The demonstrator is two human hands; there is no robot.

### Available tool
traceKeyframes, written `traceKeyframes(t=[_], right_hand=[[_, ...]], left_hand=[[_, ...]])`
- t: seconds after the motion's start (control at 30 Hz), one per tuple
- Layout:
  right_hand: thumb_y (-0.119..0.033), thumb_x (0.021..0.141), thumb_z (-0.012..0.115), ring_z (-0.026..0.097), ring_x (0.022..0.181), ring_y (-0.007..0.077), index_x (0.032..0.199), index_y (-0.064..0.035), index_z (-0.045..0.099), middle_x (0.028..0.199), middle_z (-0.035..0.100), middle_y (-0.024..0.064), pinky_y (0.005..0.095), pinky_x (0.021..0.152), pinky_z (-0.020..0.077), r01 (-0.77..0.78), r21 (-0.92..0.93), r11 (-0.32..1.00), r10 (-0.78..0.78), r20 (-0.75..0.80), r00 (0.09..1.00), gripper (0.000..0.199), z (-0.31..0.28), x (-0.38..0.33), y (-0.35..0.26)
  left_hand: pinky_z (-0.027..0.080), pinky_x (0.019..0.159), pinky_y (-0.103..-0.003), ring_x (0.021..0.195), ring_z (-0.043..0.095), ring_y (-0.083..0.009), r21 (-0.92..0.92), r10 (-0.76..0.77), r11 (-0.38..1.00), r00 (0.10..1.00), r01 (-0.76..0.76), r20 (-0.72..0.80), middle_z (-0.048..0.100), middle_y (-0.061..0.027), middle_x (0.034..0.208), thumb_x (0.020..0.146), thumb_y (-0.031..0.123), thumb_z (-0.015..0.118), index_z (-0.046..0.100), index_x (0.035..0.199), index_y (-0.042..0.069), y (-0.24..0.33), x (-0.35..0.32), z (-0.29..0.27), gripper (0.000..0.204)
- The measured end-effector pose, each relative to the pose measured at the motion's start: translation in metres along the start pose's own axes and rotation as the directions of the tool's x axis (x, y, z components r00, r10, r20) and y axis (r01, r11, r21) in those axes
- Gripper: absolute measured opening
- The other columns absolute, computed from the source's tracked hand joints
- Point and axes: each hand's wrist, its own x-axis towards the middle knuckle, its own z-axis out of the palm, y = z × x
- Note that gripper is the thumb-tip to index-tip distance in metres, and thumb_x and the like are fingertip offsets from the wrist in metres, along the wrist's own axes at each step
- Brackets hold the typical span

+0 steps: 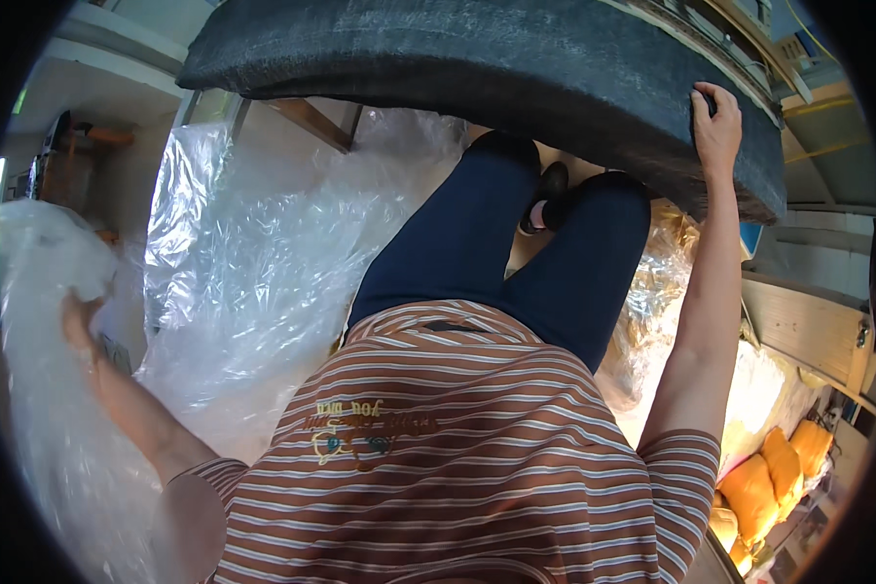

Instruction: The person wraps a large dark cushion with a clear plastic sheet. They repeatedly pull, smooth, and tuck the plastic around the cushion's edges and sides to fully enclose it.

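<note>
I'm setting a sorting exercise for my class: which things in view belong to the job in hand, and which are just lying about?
Part of the job, apparently:
dark padded piece, touched by the right fingers
clear plastic sheet, at the left fingers; grip unclear

Lying about, seemingly:
orange cushions, lower right
wooden panel, towards the right edge

We see the dark fabric-covered piece [477,68] cut off by the upper edge. The left hand [82,319] is blurred against clear plastic film [44,253]; whether it grips the film, we cannot tell. The striped shirt [438,487] runs past the lower edge.
</note>
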Motion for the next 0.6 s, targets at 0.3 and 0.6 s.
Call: traceKeyframes(t=[0.3, 0.6], right_hand=[[-0.023, 0.089, 0.063, 0.059, 0.103, 0.0234, 0.102, -0.0095, 0.068, 0.107, 0.063, 0.0079, 0.0328, 0.091, 0.0444, -0.024, -0.008, 1.000, 0.025, 0.096, 0.995, 0.020, 0.005, 0.005, 0.004], [-0.022, 0.091, 0.060, 0.059, 0.102, 0.0221, 0.107, -0.0081, 0.066, 0.109, 0.062, 0.0077, 0.0315, 0.090, 0.0443, 0.004, -0.004, 1.000, -0.004, 0.153, 0.988, 0.021, 0.005, 0.010, -0.002]], left_hand=[[0.031, 0.111, -0.041, 0.132, 0.042, -0.0310, -0.694, 0.784, 0.305, 0.586, -0.652, -0.205, 0.048, -0.0175, 0.140, 0.079, 0.055, 0.065, 0.050, 0.136, 0.007, 0.493, -0.219, 0.031, 0.076], [0.028, 0.108, -0.052, 0.128, 0.043, -0.0280, -0.307, 0.728, 0.535, 0.245, -0.787, 0.640, 0.045, -0.0120, 0.139, 0.098, 0.034, 0.044, 0.048, 0.134, 0.011, 0.379, -0.321, 0.363, 0.043]])
